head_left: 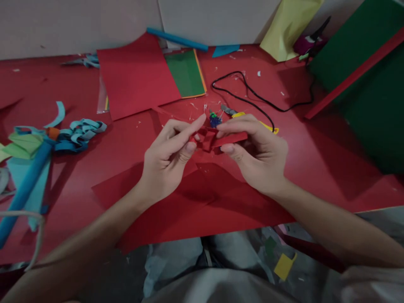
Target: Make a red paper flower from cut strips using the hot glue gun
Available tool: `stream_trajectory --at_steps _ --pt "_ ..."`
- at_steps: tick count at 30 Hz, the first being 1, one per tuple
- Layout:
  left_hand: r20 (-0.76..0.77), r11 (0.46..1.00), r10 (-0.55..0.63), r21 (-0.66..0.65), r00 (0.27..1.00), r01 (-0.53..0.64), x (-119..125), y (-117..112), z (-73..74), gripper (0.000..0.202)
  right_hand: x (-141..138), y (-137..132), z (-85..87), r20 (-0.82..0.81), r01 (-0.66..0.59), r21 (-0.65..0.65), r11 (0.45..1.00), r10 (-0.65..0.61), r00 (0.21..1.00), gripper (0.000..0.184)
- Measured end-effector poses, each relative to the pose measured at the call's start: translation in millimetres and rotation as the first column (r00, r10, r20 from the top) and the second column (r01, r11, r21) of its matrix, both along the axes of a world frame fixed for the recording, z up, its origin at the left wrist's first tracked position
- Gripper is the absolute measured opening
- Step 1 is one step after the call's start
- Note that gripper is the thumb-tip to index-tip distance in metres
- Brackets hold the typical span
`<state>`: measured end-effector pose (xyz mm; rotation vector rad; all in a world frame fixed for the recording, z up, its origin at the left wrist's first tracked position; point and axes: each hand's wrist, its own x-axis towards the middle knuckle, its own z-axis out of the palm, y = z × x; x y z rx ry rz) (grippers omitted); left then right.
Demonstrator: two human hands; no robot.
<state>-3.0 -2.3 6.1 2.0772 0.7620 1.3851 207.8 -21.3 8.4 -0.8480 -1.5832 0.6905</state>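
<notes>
A folded red paper strip (207,140) is held between my hands above the table. The fingers and thumb of my left hand (167,158) pinch its left end. My right hand (260,153) grips the right part, where a flat length lies between thumb and fingers. Just beyond the fingertips sits a small blue-and-green object (215,119); I cannot make out its kind. A tool with a grey tip and yellow parts (230,110) lies behind my right hand, partly hidden by it. Red paper sheets (176,210) are spread under my hands at the table's front edge.
A red sheet (135,75) covers green and orange sheets at the back. A black cord (252,90) loops across the right side. Blue paper chains (82,132) and a blue tube (28,189) lie at left. A large green panel (372,105) stands at right.
</notes>
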Motion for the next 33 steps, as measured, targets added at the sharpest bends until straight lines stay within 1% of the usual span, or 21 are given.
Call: stream_trajectory --at_steps 3,4,5,7,8,10,11,14,16,19,23,28,33 --pt "-0.023 0.997 -0.02 -0.075 1.0 0.018 2 -4 -2.0 0.038 -2 2 -4.7 -0.023 0.026 -0.058 0.998 -0.027 0.999 0.04" --pt "-0.018 0.993 -0.017 -0.114 1.0 0.015 3 -6 -3.2 0.038 -3 2 -6.2 -0.044 0.036 -0.067 0.997 -0.039 0.998 0.042" --pt "0.002 0.987 -0.009 -0.158 1.0 0.009 4 -7 -4.7 0.038 -4 2 -7.4 -0.058 0.044 -0.069 0.997 -0.048 0.997 0.039" --pt "0.09 0.971 0.025 -0.239 0.996 -0.003 7 -8 -8.2 0.038 -6 0 -8.2 -0.053 0.065 -0.058 0.996 -0.068 0.996 0.025" --pt "0.146 0.964 0.051 -0.266 0.988 -0.01 8 -8 -9.8 0.038 -7 -1 -8.0 -0.036 0.079 -0.046 0.996 -0.08 0.996 0.018" --pt "0.232 0.948 0.115 -0.315 0.966 -0.038 11 -7 -11.9 0.037 -9 -4 -6.8 0.012 0.103 -0.021 0.994 -0.103 0.995 0.01" --pt "0.253 0.938 0.147 -0.343 0.956 -0.054 12 -7 -12.3 0.035 -9 -6 -6.0 0.041 0.114 -0.008 0.993 -0.114 0.993 0.01" --pt "0.276 0.895 0.223 -0.439 0.935 -0.084 14 -6 -12.0 0.034 -9 -8 -3.9 0.142 0.125 0.056 0.991 -0.131 0.981 0.019" --pt "0.301 0.871 0.257 -0.484 0.918 -0.085 14 -6 -12.2 0.036 -8 -8 -2.9 0.2 0.115 0.136 0.984 -0.141 0.97 0.016" --pt "0.346 0.859 0.271 -0.508 0.898 -0.063 14 -6 -14.5 0.04 -7 -6 -2.7 0.241 0.105 0.211 0.972 -0.156 0.958 0.017" --pt "0.35 0.861 0.246 -0.507 0.904 -0.038 15 -7 -16.8 0.042 -7 -6 -3.5 0.259 0.151 0.239 0.959 -0.213 0.942 0.01" --pt "0.365 0.846 0.211 -0.533 0.907 0.018 17 -8 -15.9 0.038 -4 -7 -2.5 0.296 0.127 0.297 0.946 -0.218 0.93 0.014" --pt "0.382 0.809 0.169 -0.581 0.909 0.094 17 -8 -16.3 0.037 -4 -8 -2.7 0.33 0.151 0.311 0.938 -0.255 0.909 0.013"
